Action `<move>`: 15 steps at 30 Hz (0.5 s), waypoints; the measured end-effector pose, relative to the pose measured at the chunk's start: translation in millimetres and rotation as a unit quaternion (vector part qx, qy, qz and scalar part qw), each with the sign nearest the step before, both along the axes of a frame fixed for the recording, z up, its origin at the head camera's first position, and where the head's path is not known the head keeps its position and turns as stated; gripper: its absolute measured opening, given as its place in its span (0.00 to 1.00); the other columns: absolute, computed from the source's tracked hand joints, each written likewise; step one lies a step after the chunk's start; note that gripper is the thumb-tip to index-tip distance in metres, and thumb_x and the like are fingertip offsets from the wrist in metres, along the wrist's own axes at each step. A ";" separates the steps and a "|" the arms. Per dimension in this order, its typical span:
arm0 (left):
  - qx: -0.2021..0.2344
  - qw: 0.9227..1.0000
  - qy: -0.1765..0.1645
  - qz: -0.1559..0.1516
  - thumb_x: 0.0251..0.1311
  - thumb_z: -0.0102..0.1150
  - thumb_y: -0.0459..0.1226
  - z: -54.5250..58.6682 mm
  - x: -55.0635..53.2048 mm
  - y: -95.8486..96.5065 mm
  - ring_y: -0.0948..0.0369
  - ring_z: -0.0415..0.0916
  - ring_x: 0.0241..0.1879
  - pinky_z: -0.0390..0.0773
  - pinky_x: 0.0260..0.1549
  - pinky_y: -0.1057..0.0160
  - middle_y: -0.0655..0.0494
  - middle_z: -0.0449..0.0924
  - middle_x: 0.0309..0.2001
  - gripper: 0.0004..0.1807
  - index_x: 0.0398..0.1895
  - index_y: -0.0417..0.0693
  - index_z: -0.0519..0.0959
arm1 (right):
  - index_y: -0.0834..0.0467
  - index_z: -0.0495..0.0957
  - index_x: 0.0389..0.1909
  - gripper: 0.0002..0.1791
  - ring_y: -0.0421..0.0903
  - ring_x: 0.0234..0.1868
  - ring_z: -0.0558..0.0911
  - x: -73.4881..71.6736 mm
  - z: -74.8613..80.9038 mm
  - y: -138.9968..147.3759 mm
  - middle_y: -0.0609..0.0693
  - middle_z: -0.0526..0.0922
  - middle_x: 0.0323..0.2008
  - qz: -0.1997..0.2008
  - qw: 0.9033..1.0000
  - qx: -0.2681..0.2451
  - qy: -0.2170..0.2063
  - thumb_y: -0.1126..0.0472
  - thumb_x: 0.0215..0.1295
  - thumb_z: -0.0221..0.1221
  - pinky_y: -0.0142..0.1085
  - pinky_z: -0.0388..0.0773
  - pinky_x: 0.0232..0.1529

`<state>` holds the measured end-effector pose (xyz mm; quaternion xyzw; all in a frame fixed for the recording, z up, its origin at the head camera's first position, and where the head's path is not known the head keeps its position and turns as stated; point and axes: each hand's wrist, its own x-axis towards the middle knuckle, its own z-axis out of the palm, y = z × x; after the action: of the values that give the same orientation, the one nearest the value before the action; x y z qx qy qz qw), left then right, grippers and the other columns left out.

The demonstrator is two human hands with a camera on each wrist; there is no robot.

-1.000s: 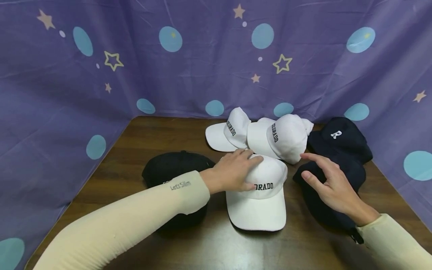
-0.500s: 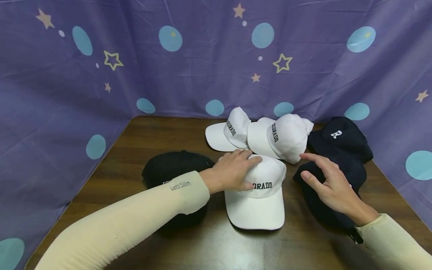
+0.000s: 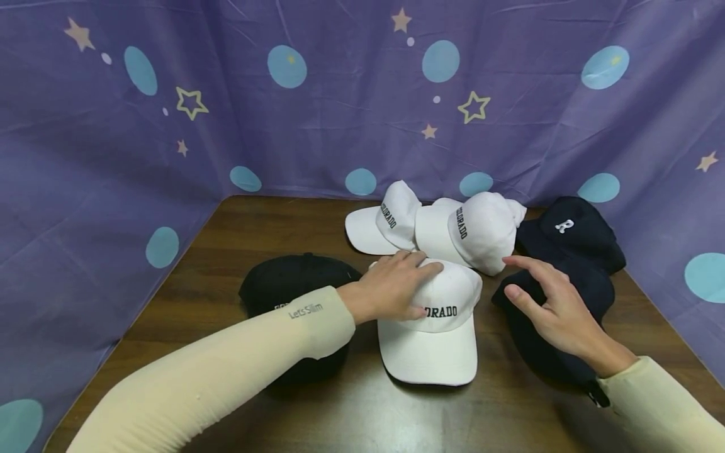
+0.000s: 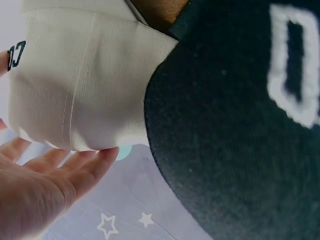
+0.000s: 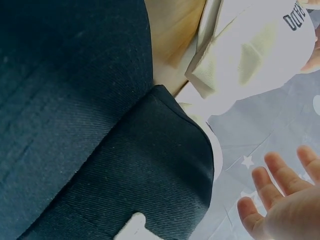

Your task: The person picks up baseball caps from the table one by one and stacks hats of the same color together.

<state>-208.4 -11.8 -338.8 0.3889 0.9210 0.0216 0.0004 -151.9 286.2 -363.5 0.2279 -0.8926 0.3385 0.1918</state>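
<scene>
In the head view a white baseball cap (image 3: 427,352) lettered in black sits mid-table, its brim toward me. Across its crown lies my left hand (image 3: 393,286), thumb at the lettering on the front and fingers over the top and back. The left wrist view shows those fingertips (image 4: 107,155) against the crown of the white cap (image 4: 85,80). My right hand (image 3: 557,308) hovers with relaxed, parted fingers above a navy cap (image 3: 589,289) at the right. In the right wrist view the right hand (image 5: 285,200) touches no cap.
Partly under my left forearm sits a black cap (image 3: 294,277). Two white caps, a left one (image 3: 396,217) and a right one (image 3: 487,233), stand at the back. A navy cap with an R (image 3: 583,229) lies back right. A purple curtain (image 3: 362,113) surrounds the wooden table (image 3: 272,220).
The white cap under my left hand has shifted very slightly to the left since one second ago. My right hand stays where it was.
</scene>
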 end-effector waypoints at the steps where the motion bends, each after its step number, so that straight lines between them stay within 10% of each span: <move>1: 0.000 1.000 0.001 -0.001 0.58 0.70 0.57 -0.2 -0.1 0.0 0.48 0.62 0.72 0.69 0.66 0.45 0.49 0.64 0.74 0.47 0.79 0.60 0.62 | 0.59 0.74 0.68 0.25 0.28 0.69 0.63 -0.1 0.4 -0.2 0.55 0.76 0.65 0.000 1.000 0.000 -0.001 0.63 0.71 0.62 0.63 0.57 0.62; 15: 0.024 1.000 0.014 -0.012 0.55 0.71 0.61 9.8 0.7 -6.6 0.47 0.60 0.73 0.65 0.69 0.46 0.46 0.61 0.76 0.52 0.80 0.59 0.59 | 0.53 0.75 0.67 0.23 0.41 0.62 0.72 -5.7 14.6 -0.6 0.52 0.80 0.60 -0.034 0.999 0.027 0.005 0.59 0.73 0.61 0.19 0.58 0.58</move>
<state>-207.6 -18.4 -329.0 0.4002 0.9154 0.0379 -0.0219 -157.6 285.5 -348.9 0.2040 -0.9076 0.3063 0.2020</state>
